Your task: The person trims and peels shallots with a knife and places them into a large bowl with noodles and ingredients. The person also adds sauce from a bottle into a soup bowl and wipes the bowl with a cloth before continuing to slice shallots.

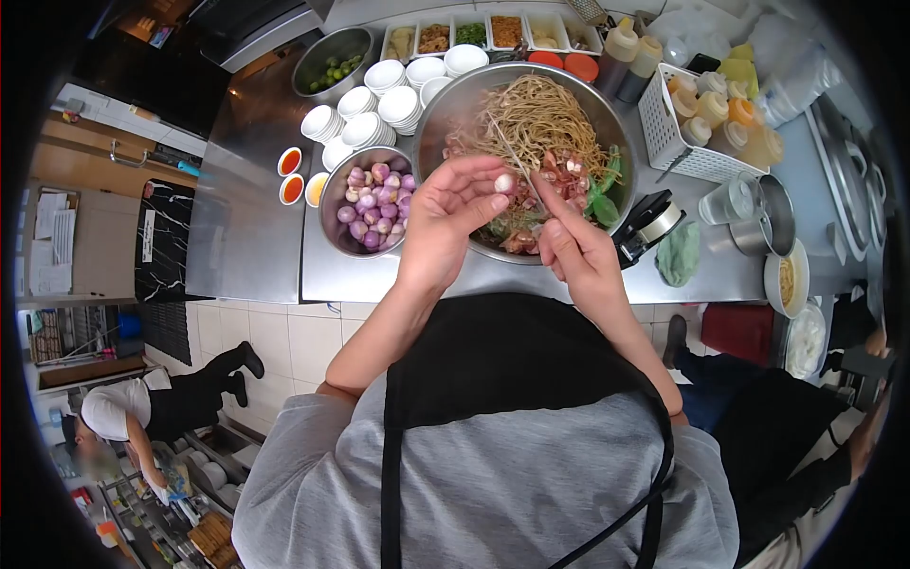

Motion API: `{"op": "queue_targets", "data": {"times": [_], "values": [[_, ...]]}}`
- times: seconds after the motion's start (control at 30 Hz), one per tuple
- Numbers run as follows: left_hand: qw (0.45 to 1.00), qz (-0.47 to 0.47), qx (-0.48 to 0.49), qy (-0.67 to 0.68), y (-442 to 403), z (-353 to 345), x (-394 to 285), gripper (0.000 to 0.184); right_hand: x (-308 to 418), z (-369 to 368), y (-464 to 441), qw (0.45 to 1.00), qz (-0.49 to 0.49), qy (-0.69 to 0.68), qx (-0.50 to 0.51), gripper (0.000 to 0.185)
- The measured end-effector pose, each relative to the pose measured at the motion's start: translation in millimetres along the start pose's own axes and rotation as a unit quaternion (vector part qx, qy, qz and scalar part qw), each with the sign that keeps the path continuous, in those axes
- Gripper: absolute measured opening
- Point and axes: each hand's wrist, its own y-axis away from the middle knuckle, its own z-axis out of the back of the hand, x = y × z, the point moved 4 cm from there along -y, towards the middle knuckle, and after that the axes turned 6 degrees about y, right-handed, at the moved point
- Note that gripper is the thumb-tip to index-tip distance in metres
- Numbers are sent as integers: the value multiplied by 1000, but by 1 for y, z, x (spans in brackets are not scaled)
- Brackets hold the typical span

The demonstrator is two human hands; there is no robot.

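My left hand (444, 209) pinches a small peeled-looking shallot (504, 183), its pale end showing at the fingertips. In my right hand (580, 242) is a thin knife (514, 154), its blade angled up and left beside the shallot; the handle is mostly hidden by the fingers. Both hands are over the near side of a large metal bowl (428, 106). It contains a heap of brownish noodle-like strands (550, 119), reddish shallot skins (572, 171) and green leaves (603, 204). A smaller metal bowl (325, 211) full of purple shallots (379, 199) stands left of my left hand.
Stacked white dishes (365, 131) and red sauce cups (290, 161) stand left. Ingredient tubs (471, 34) line the back. Right are a white bottle basket (654, 119), tape dispenser (652, 226) and green cloth (679, 254). Other people (118, 412) are at both sides.
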Motion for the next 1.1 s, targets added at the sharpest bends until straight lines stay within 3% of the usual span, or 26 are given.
{"op": "queue_targets", "data": {"times": [0.37,0.83,1.1], "values": [[999,-12,-3,-37,2,0,1,25,1,-3,0,1000,1,-9,16,42],[994,56,2,92,-2,3,9,19,14,-6,1,995,-24,-92,24,43],[985,76,-13,155,-3,7,16,16,7,-4,1,1000,1,-19,-18,38]]}}
